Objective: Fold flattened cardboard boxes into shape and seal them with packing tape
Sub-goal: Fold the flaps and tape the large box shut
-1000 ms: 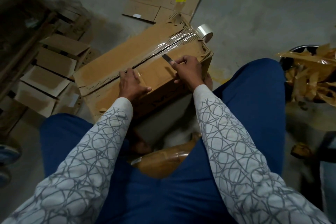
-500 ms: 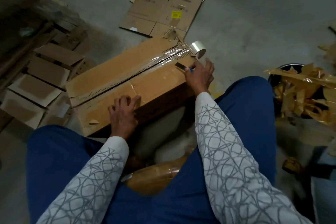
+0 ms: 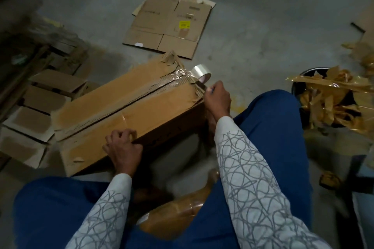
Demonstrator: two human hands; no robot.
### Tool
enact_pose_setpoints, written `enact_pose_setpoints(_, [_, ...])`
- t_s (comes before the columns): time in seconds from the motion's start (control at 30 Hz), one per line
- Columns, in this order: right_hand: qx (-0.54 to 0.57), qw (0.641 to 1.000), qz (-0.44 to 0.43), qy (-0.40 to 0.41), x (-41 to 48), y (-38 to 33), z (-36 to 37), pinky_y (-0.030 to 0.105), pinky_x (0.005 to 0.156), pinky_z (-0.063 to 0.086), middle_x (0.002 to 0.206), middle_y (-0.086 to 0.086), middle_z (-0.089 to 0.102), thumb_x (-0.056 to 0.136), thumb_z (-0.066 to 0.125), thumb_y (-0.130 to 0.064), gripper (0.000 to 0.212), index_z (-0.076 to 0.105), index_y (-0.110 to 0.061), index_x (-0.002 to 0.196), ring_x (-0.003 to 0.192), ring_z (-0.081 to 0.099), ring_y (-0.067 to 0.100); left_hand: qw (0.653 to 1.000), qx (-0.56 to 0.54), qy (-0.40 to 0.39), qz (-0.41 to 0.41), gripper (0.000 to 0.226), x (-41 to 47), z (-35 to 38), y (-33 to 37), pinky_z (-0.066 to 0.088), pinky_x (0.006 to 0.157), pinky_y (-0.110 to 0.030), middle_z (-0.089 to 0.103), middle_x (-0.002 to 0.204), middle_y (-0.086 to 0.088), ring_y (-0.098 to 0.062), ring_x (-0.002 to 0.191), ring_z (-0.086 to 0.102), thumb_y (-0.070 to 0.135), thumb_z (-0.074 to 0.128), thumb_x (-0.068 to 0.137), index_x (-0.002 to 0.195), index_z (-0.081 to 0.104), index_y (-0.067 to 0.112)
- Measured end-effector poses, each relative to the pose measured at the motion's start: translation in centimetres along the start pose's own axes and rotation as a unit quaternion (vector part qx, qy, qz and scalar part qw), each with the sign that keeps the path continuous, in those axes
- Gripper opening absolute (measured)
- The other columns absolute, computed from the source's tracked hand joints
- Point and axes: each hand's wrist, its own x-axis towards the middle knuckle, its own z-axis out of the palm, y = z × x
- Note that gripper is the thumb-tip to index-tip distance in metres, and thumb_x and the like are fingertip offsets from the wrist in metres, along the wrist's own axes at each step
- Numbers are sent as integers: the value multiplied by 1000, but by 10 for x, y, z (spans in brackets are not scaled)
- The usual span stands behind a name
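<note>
My right hand [image 3: 217, 99] has moved from the top of the box [image 3: 129, 115] to its end corner and pinches the cutter [image 3: 202, 86] just short of the tape roll [image 3: 201, 74]. My left hand [image 3: 123, 147] has slid back, fingers curled over the near edge. I judge that severing the tape comes next.

Matt brown cardboard is seen on the box [image 3: 129, 111]; glossy clear plastic, seemingly, on the tape roll [image 3: 200, 73].
</note>
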Motion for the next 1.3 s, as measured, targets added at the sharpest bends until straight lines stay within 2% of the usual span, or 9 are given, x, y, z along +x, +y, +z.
enact_pose_setpoints(0.13, [47,997,18,56,6,-4,9,33,72,47,101,4,65,99,55,-26,9,59,-23,107,90,60,23,986,-118,2,114,14,31,12,54,32,94,-39,70,100,-6,-34,105,55,16,69,84,96,75,20])
enact_pose_setpoints(0.33, [164,980,57,97,22,-9,27,33,83,49,108,6,71,98,59,-26,16,70,-19,106,100,63,23,959,-196,-37,203,15,107,21,171,39,92,-37,70,107,-1,-22,110,52,23,64,95,106,74,20])
enact_pose_setpoints(0.47, [212,966,84,123,35,-6,38,36,84,54,96,7,75,94,63,-31,16,73,-21,102,92,69,24,947,-127,-71,287,26,165,27,225,34,105,-40,69,117,-2,-25,118,55,34,60,98,114,71,18])
enact_pose_setpoints(0.63, [224,961,92,135,41,2,53,35,75,54,79,7,75,91,67,-40,20,76,-24,98,78,71,28,910,76,-293,284,55,220,43,275,3,122,-45,65,132,0,-17,133,50,58,51,98,134,62,16])
enact_pose_setpoints(0.73, [213,964,87,133,42,1,51,28,69,38,88,10,75,92,69,-32,18,78,-17,98,85,67,28,890,117,-378,228,35,231,50,285,14,121,-46,66,113,4,-13,125,53,46,68,92,116,74,21])
enact_pose_setpoints(0.87, [203,966,74,145,46,-4,53,27,68,37,90,7,75,91,70,-29,16,78,-16,96,84,66,26,900,5,-394,188,25,231,54,287,41,106,-33,72,109,-7,-23,112,63,25,71,92,114,76,13])
enact_pose_setpoints(0.93, [196,965,67,158,47,-6,56,30,71,44,92,6,75,91,71,-31,17,79,-18,99,84,66,27,895,-43,-402,186,21,233,56,287,47,82,-11,69,92,1,-11,93,64,18,69,95,114,74,12])
enact_pose_setpoints(1.0, [198,962,66,174,48,-6,59,34,73,48,93,6,74,90,71,-30,18,79,-19,101,85,66,27,890,-93,-407,182,23,236,58,286,43,68,-4,67,88,6,-2,83,61,12,68,94,117,72,11])
enact_pose_setpoints(1.3, [158,969,15,190,51,-8,63,27,66,38,87,12,69,87,74,-19,17,81,-16,102,78,64,30,868,-248,-388,184,32,240,63,268,46,67,-8,69,96,-1,-1,77,59,1,65,93,124,67,8])
